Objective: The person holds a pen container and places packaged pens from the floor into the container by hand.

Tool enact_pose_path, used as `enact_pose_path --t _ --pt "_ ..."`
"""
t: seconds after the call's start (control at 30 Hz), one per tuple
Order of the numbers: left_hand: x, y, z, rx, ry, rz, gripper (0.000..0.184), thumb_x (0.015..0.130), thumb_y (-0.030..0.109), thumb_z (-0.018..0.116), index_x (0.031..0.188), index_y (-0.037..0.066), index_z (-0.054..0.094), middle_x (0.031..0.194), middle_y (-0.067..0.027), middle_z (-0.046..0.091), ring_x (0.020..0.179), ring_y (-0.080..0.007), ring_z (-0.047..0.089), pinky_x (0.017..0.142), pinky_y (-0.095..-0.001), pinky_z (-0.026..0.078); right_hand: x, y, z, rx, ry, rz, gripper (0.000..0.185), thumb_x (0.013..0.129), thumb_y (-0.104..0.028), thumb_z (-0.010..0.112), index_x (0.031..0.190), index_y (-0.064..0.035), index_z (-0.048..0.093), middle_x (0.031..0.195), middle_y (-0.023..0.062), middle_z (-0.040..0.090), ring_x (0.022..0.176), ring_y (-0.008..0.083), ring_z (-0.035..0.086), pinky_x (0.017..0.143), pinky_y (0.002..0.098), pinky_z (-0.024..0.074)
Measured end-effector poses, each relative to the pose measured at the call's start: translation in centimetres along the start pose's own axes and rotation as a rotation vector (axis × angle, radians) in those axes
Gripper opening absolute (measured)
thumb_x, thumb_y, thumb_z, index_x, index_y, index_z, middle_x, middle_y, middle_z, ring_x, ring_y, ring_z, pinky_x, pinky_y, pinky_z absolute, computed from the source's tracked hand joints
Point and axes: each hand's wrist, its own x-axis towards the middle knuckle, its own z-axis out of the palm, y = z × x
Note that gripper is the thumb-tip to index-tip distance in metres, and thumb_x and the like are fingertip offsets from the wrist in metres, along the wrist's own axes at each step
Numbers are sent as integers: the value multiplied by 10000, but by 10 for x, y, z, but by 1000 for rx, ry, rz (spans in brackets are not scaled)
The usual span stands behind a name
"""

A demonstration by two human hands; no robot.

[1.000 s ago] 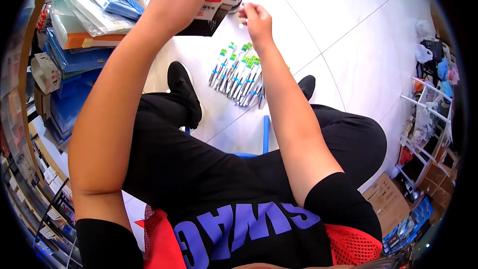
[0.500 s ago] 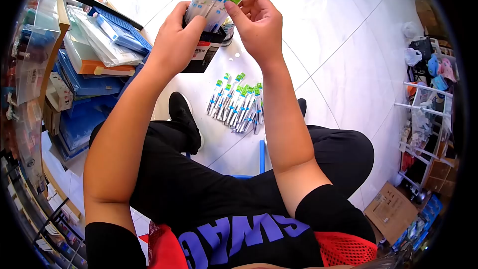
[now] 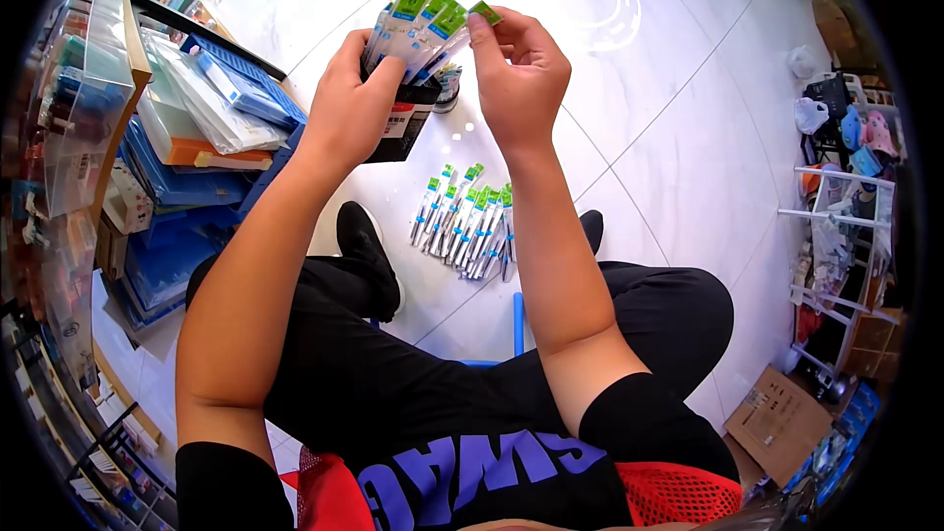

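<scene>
My left hand [image 3: 356,96] is wrapped round several clear packets with green tops [image 3: 418,29], which stand fanned out at the mouth of a black box [image 3: 401,128]. Thumb and fingers of my right hand [image 3: 521,69] pinch the green top of one packet [image 3: 486,13] at the right edge of the fan. Below, on the white floor, lies a spread of similar green-topped packets [image 3: 464,226] with slim silvery items in them. A round container [image 3: 447,88] stands just right of the box, partly hidden by it.
Folders and plastic sleeves [image 3: 211,98] are stacked at the left beside a shelf [image 3: 108,118]. On the right stand a white rack [image 3: 836,221] and a cardboard box [image 3: 777,425]. Between my black shoes [image 3: 369,256] rises a blue stool leg [image 3: 518,323].
The packets at the box have come into view. My right hand has gone from beside the box to the fan's right edge and now draws one packet's top slightly apart.
</scene>
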Motion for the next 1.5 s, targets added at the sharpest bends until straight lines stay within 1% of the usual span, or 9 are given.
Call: enact_pose_path --t 0.47,0.63,0.83,1.03,1.2,1.27,1.37,1.4,1.5 --pt "-3 4 1 -65 -19 21 415 948 245 590 1221 -67 616 1092 -210 688 954 -273 668 890 -390 545 7 -32 -13 -264 -313 -359 419 816 -331 917 1090 -54 764 931 55 689 769 168 571 674 311 483" --pt "-3 2 -1 2 -10 62 415 940 251 585 1212 -61 616 1137 -245 665 1023 -332 650 950 -423 519 2 -43 -6 -201 -322 -186 248 878 -123 862 1067 -21 737 792 -3 651 622 55 484 580 237 389" --pt "-4 4 -5 52 -15 106 427 931 255 585 1221 -57 612 1128 -260 651 1035 -380 634 973 -438 501 2 -49 -8 55 -289 85 147 930 -44 777 1056 1 716 884 54 755 644 62 630 585 226 488" --pt "-3 4 -10 87 48 109 451 928 294 593 1229 -40 627 1124 -282 687 1047 -418 662 971 -451 511 28 -59 -38 331 -18 -113 207 994 -46 746 1168 -30 635 841 43 712 632 91 627 531 243 491" --pt "14 -15 -23 -52 95 41 390 970 290 578 1215 -8 633 1028 -149 690 949 -217 630 886 -342 503 53 -53 -74 262 88 -332 175 1014 -117 739 1137 -11 674 889 56 730 660 99 581 582 259 464" --pt "12 35 -29 -301 106 -101 410 992 264 531 1263 -35 602 1074 -149 686 922 -178 659 806 -306 538 58 -33 -69 203 -83 -83 100 1046 -64 669 1144 -48 661 1016 26 709 855 90 681 665 237 586" --pt "4 44 -33 -200 107 3 415 997 274 536 1248 -47 615 1018 -134 692 865 -169 663 771 -305 543 36 37 -71 115 -260 105 128 1014 -126 755 1105 -41 725 816 -40 675 613 7 472 529 207 333" --pt "5 46 -32 -191 116 -23 432 998 282 536 1256 -56 610 1017 -136 694 864 -174 665 773 -304 544 28 67 -74 39 -370 181 199 1005 -156 766 1161 -40 723 839 -10 685 648 48 543 570 232 451" --pt "21 22 -35 -169 82 16 503 1002 314 533 1296 -90 592 1051 -150 700 892 -187 669 796 -299 542 -20 137 -65 -60 -478 528 230 969 -167 792 1139 -28 723 776 -8 689 596 46 554 523 215 430"
